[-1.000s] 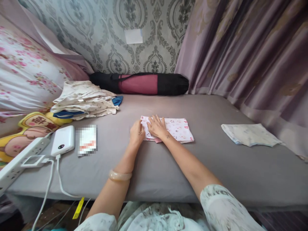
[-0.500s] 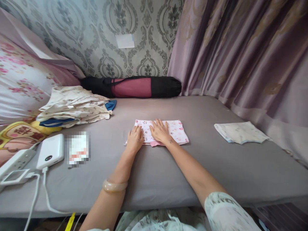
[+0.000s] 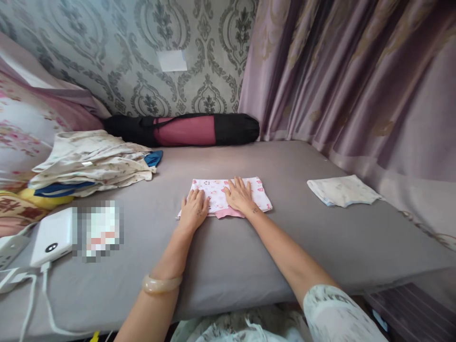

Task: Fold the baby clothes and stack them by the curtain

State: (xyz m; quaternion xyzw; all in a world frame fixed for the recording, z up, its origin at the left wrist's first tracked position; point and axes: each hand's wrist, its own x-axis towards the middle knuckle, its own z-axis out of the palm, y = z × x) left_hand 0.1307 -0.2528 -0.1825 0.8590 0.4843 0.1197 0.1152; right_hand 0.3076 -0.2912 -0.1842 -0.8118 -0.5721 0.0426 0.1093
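A small folded pink-and-white patterned garment point(image 3: 258, 192) lies in the middle of the grey bed sheet point(image 3: 249, 256). My left hand point(image 3: 194, 211) rests flat on its left end, fingers spread. My right hand point(image 3: 240, 194) presses flat on its middle, fingers stretched out. Neither hand grips anything. A pale bangle point(image 3: 162, 283) sits on my left wrist.
A pile of cream and blue clothes point(image 3: 90, 161) lies at the left. A white folded cloth point(image 3: 342, 190) lies at the right by the purple curtain point(image 3: 356, 80). A black and maroon roll bag point(image 3: 183, 129) lies along the wall. A white power bank point(image 3: 53, 236) with cables lies front left.
My left hand has gone from curled at the garment's left edge to lying flat on it. The view has swung to the right, shifting everything left in frame.
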